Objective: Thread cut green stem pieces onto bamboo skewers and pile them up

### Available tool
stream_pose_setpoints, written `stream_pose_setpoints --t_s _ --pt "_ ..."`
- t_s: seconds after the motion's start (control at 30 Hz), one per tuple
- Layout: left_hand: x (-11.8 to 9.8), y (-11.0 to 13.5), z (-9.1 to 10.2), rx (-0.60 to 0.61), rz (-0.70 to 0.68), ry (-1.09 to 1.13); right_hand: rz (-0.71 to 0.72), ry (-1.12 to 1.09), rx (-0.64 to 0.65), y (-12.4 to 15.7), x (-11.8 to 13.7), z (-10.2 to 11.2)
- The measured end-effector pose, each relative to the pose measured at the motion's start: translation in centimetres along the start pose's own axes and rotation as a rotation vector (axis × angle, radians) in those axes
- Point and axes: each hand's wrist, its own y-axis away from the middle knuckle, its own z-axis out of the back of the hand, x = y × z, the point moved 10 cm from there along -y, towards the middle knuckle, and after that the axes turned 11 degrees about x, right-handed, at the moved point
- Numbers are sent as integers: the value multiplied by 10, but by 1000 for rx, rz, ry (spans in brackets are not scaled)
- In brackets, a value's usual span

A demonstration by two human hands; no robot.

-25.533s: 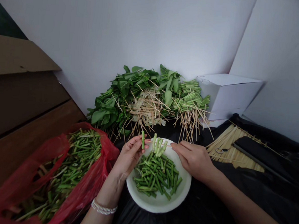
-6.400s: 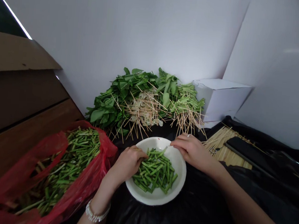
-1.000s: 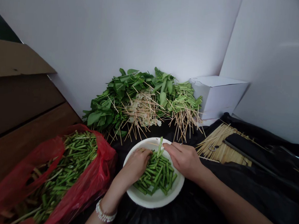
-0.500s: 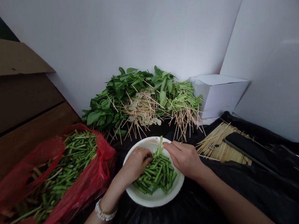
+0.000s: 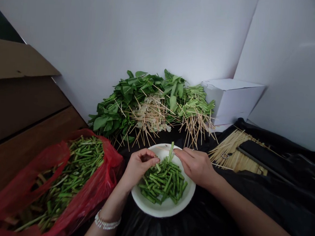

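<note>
a person's two bare hands work over a white bowl (image 5: 164, 213), where cut green stems (image 5: 166, 183) lie heaped across the bowl's middle. the right hand (image 5: 197, 166), at the bowl's far right rim, pinches a thin wooden skewer (image 5: 161, 148) between thumb and fingers; the stick points left above the bowl's far side, and one stem piece (image 5: 171, 152) stands upright across its line, just beside the fingertips. the left hand (image 5: 138, 166), over the bowl's left rim, has its thumb and forefinger curled with the tips close together; a pale-tipped stem end (image 5: 158, 167) shows right at the thumb, though whether it is gripped cannot be told. a beaded bracelet (image 5: 107, 224) circles the left wrist, near the bowl's lower left. to the left of the bowl, a red plastic bag (image 5: 109, 165) gapes open on more cut stems (image 5: 87, 152). behind the bowl, leafy greens (image 5: 106, 111) spread around pale pieces (image 5: 151, 104) crossed by many sticks, with a stack of skewered stems (image 5: 195, 101) to their right and a white box (image 5: 235, 105) beyond. right of the bowl, loose skewers (image 5: 224, 146) fan out beside a dark flat object (image 5: 254, 153), while black plastic (image 5: 198, 221) lies beneath the bowl
</note>
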Motion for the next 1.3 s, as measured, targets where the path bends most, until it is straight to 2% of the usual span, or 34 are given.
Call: stream_pose_setpoints --t_s 0.13,0.4,0.53,0.77,0.97,1.13,1.3 --pt "-3 2 -2 14 23 90 0 0 -3 0 0 0" --pt "3 6 8 -103 4 414 13 -20 -23 1 1 1" --pt "7 6 12 -137 23 506 26 -5 -5 1 3 0" --pt "6 7 9 -142 43 586 50 19 18 0 8 -2" --pt "5 8 6 -123 60 564 46 29 13 0 9 -1" --pt "10 7 -1 -76 131 587 48 29 7 0 9 0" --pt "12 7 0 -99 135 616 43 23 36 -1 9 -2"
